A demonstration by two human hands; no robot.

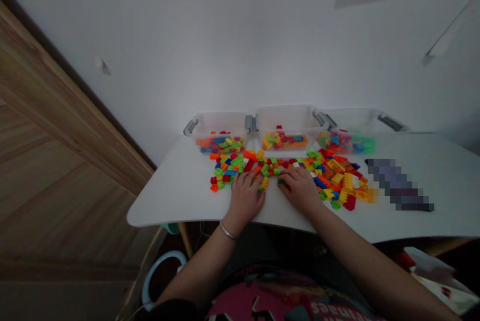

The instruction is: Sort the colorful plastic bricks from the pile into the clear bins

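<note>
On the white table lies a spread of loose toy building bricks [240,161] in red, orange, yellow, green and blue. My left hand [245,196], with a bangle on its wrist, rests palm down on the near left part of the spread, its fingers apart. Beside its fingertips is a yellow brick [265,182]. My right hand [301,189] is just to the right, fingers curled in, with a green brick [281,181] at the fingertips, partly hidden. More bricks [332,173], some larger and see-through orange, are heaped beyond and right of it.
Along the wall stand three clear plastic bins with grey latches: a left bin [221,120], a middle bin [285,113] and a right bin [352,117], each holding bricks. A blurred-out dark object [399,186] lies at the right. The table's front edge [165,223] runs close to my body.
</note>
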